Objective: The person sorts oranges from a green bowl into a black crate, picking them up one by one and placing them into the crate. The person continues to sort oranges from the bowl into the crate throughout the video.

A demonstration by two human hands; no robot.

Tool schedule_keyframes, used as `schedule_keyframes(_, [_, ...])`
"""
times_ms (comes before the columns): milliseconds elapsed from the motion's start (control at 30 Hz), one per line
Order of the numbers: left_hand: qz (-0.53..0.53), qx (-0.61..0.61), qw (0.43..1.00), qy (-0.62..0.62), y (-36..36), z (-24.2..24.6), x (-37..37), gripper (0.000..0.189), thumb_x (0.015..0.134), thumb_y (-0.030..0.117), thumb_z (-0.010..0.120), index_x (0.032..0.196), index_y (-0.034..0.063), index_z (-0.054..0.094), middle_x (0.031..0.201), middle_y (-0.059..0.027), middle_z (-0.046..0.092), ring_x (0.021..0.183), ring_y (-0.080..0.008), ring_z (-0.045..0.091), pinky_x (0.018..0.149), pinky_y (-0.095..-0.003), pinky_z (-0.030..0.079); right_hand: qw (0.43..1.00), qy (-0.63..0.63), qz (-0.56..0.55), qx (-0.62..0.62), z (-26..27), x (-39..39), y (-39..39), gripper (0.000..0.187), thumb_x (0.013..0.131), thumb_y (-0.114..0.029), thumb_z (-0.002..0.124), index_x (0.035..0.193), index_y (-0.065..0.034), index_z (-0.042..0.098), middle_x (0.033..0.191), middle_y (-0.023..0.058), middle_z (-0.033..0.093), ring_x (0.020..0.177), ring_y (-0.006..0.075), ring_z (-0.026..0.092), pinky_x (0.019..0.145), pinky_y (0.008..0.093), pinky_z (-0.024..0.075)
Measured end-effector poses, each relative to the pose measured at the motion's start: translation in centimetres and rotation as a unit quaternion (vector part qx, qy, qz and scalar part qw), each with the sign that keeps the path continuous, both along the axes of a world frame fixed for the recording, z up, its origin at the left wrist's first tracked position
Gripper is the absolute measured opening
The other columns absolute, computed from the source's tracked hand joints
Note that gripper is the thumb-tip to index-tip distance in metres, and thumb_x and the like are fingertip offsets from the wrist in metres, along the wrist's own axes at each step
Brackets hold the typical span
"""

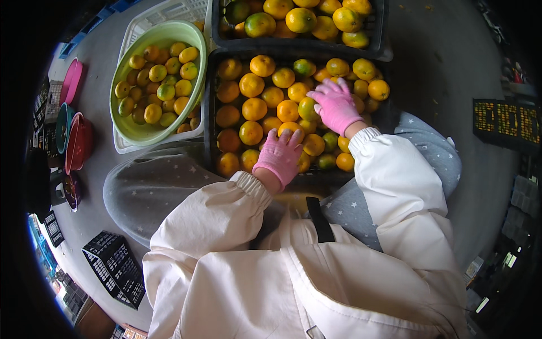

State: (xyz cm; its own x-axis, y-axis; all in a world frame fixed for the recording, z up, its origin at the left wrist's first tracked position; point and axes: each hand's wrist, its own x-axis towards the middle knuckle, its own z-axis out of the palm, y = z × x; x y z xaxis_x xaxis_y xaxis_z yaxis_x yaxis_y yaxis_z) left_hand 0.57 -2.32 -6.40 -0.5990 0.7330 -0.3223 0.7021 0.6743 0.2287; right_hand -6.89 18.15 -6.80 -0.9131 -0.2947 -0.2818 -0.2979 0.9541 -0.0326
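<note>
A black plastic crate (pixel 210 114) of orange and greenish mandarins (pixel 254 109) stands in front of me, between my knees. My left hand (pixel 279 157), in a pink knitted glove, rests palm down on the fruit near the crate's front side. Its spread fingertips touch an orange mandarin (pixel 290 127). Farther right and deeper over the crate is my right hand (pixel 336 105), gloved alike, fingers stretched across the fruit. Its thumb lies beside a yellow-green mandarin (pixel 308 109). Both palms face away from view, so the fruit beneath them is hidden.
At left, a light green basin (pixel 116 114) of smaller mandarins sits tilted on a white plastic crate (pixel 120 146). Another black crate (pixel 296 44) of mandarins adjoins at the back. Red basin (pixel 80 144) and empty-looking black crate (pixel 114 267) stand on the floor left; a fruit-filled crate (pixel 506 142) stands right.
</note>
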Motion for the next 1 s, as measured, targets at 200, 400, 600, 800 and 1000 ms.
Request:
schedule_keyframes(200, [0.011, 0.037, 0.999, -0.003, 1.1, 0.7, -1.7, 0.040, 0.084, 0.034, 0.064, 0.116, 0.0109, 0.061, 0.120, -0.0087, 0.057, 0.114, -0.0276, 0.055, 0.099, -0.0457, 0.042, 0.991, -0.052, -0.046, -0.113, -1.4, -0.9, 1.8, 0.041, 0.091, -0.030, 0.061, 0.131, -0.0207, 0.063, 0.143, 0.0067, 0.051, 0.139, 0.0273, 0.039, 0.119, 0.0456, 0.0196])
schedule_keyframes(400, [0.158, 0.180, 0.963, 0.121, 2.3, -2.0, -7.0, 0.042, 0.080, 0.025, 0.069, 0.119, 0.0135, 0.056, 0.099, -0.0085, 0.065, 0.097, -0.0300, 0.063, 0.090, -0.0443, 0.048, 0.993, -0.096, -0.022, -0.069, 1.0, -2.4, 3.8, 0.067, 0.079, -0.028, 0.075, 0.141, -0.0202, 0.051, 0.147, 0.0059, 0.047, 0.139, 0.0288, 0.038, 0.119, 0.0434, 0.0238])
schedule_keyframes(600, [0.060, 0.176, 0.973, 0.135, 4.1, -3.9, -8.7, 0.070, 0.070, 0.031, 0.080, 0.132, 0.0152, 0.053, 0.119, -0.0083, 0.062, 0.116, -0.0277, 0.057, 0.109, -0.0445, 0.039, 0.999, -0.002, -0.011, -0.043, -0.2, -0.2, 4.1, 0.067, 0.068, -0.016, 0.078, 0.132, -0.0195, 0.057, 0.131, 0.0050, 0.055, 0.130, 0.0278, 0.046, 0.116, 0.0414, 0.0303])
schedule_keyframes(800, [0.047, 0.194, 0.973, 0.119, 3.9, -4.9, -9.5, 0.071, 0.071, 0.038, 0.079, 0.134, 0.0152, 0.053, 0.124, -0.0064, 0.062, 0.130, -0.0285, 0.049, 0.116, -0.0469, 0.031, 0.951, 0.031, -0.198, -0.235, 3.6, -0.9, 7.5, 0.067, 0.069, -0.033, 0.084, 0.128, -0.0135, 0.060, 0.123, 0.0130, 0.061, 0.116, 0.0327, 0.057, 0.102, 0.0407, 0.0452])
schedule_keyframes(1000, [0.016, 0.156, 0.983, 0.095, 4.2, -5.6, -9.1, 0.070, 0.076, 0.044, 0.074, 0.135, 0.0137, 0.053, 0.120, -0.0045, 0.065, 0.139, -0.0251, 0.041, 0.123, -0.0524, 0.010, 0.914, 0.021, -0.242, -0.324, 6.0, -0.8, 9.7, 0.066, 0.070, -0.030, 0.085, 0.128, -0.0089, 0.059, 0.124, 0.0168, 0.061, 0.114, 0.0343, 0.060, 0.098, 0.0394, 0.0489])
